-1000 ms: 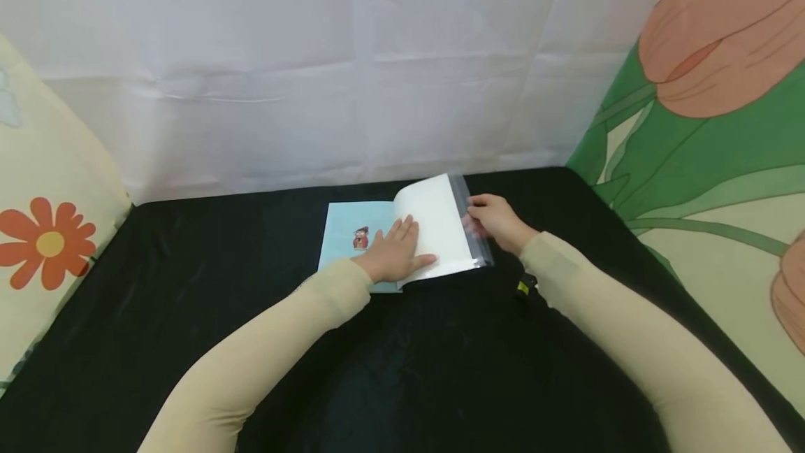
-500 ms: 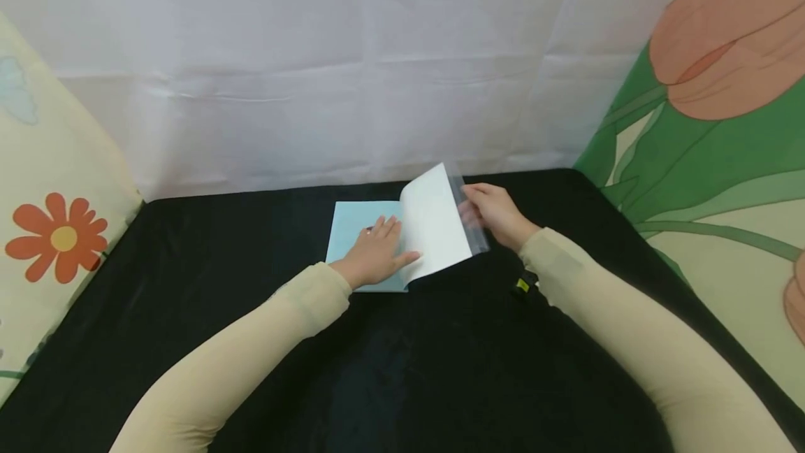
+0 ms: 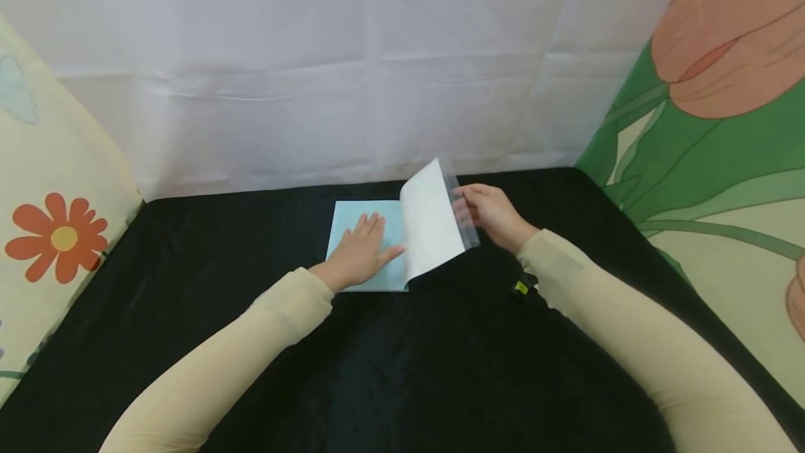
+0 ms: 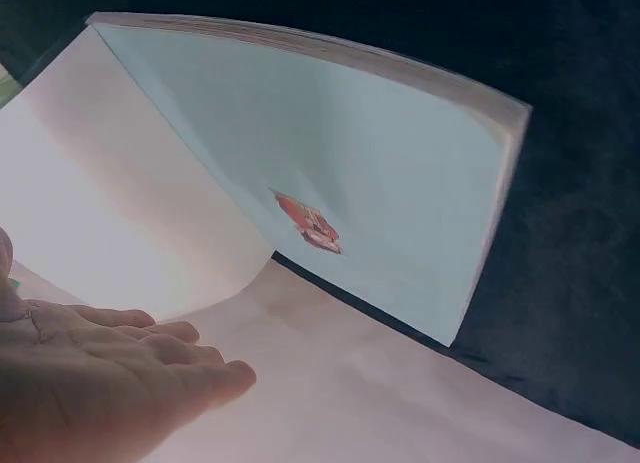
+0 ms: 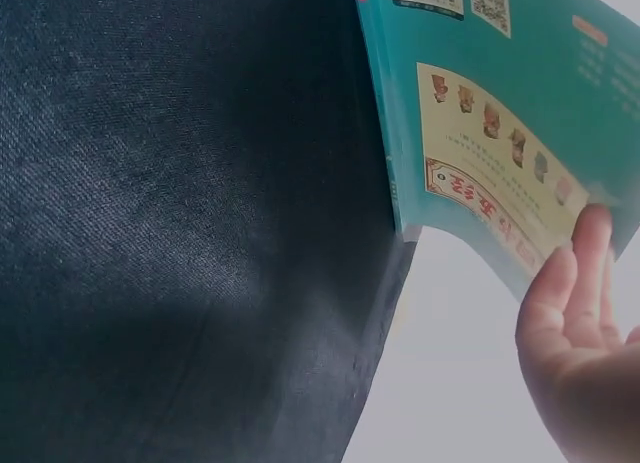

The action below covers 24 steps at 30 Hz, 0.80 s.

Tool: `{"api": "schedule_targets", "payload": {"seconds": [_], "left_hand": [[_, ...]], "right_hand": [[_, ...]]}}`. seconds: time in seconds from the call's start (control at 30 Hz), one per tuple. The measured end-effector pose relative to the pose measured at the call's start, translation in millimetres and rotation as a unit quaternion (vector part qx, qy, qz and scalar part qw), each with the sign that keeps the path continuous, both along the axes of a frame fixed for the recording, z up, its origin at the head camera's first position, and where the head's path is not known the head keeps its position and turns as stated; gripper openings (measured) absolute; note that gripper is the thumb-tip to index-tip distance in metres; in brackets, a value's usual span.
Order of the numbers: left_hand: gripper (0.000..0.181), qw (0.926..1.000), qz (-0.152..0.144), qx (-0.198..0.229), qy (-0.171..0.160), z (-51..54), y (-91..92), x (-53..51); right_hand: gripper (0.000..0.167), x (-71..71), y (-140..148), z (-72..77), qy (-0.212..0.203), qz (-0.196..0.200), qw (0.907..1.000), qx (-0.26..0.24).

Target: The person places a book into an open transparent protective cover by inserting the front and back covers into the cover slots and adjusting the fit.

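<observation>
A book with a light blue page (image 3: 346,212) showing on its left side lies open on the black cloth. Its back cover stands raised and curved, white inside (image 3: 430,219) and teal outside (image 5: 530,53). Clear plastic film (image 3: 462,219) sticks out past the cover's outer edge. My right hand (image 3: 497,214) pinches this film from the right. Over the light blue page, my left hand (image 3: 361,252) is spread with straight fingers; whether it presses the page is unclear. The left wrist view shows a small red picture (image 4: 308,223) on that page and my left hand (image 4: 110,378) beside the white sheet.
Black cloth (image 3: 264,369) covers the table around the book. A small black item with a yellow patch (image 3: 521,288) is by my right cuff. Behind hangs a white sheet (image 3: 264,89); flowered cloths (image 3: 723,180) stand at both sides.
My left hand has slid left from the white sheet onto the light blue page, covering its picture in the head view. My right hand has raised the cover further and drawn it slightly left.
</observation>
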State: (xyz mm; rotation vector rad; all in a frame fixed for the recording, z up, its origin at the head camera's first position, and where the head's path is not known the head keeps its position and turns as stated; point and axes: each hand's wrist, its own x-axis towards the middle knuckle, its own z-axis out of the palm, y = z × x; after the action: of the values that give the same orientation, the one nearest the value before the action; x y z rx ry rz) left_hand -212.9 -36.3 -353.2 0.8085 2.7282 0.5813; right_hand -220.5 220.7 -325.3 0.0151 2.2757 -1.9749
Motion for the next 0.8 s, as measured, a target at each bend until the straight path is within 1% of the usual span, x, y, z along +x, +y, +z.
{"api": "schedule_targets", "payload": {"seconds": [0.13, 0.3, 0.43, 0.53, 0.6, 0.7, 0.8], "left_hand": [[0.077, 0.9999, 0.009, 0.009, 0.007, 2.8, -6.6, 0.5], [0.077, 0.9996, 0.02, 0.009, 0.016, 1.2, -14.9, 0.2], [0.078, 0.9996, 0.024, 0.007, 0.016, -0.8, -20.6, 0.3], [0.078, 0.9993, 0.03, 0.015, 0.016, -1.9, -24.1, 0.2], [0.078, 0.9992, 0.032, 0.019, 0.014, -2.7, -26.7, 0.1], [0.079, 0.9992, 0.034, 0.019, 0.011, -3.7, -30.7, -0.3], [0.078, 0.9989, 0.038, 0.022, 0.013, -3.9, -34.7, -1.2]], "right_hand": [[0.043, 0.0, -2.1, -0.5, 0.005, 0.005, 1.0, 0.003], [0.042, -0.4, -7.3, -2.6, 0.012, 0.004, 0.9999, 0.009], [0.042, -0.6, -12.7, -4.6, 0.028, 0.009, 0.9982, 0.052], [0.043, 0.4, -16.7, -5.9, 0.045, 0.022, 0.995, 0.086], [0.043, 1.3, -19.5, -7.2, 0.058, 0.034, 0.9928, 0.098], [0.042, 2.7, -23.9, -9.5, 0.072, 0.05, 0.991, 0.101], [0.042, 4.2, -28.8, -12.2, 0.078, 0.067, 0.9908, 0.088]]}}
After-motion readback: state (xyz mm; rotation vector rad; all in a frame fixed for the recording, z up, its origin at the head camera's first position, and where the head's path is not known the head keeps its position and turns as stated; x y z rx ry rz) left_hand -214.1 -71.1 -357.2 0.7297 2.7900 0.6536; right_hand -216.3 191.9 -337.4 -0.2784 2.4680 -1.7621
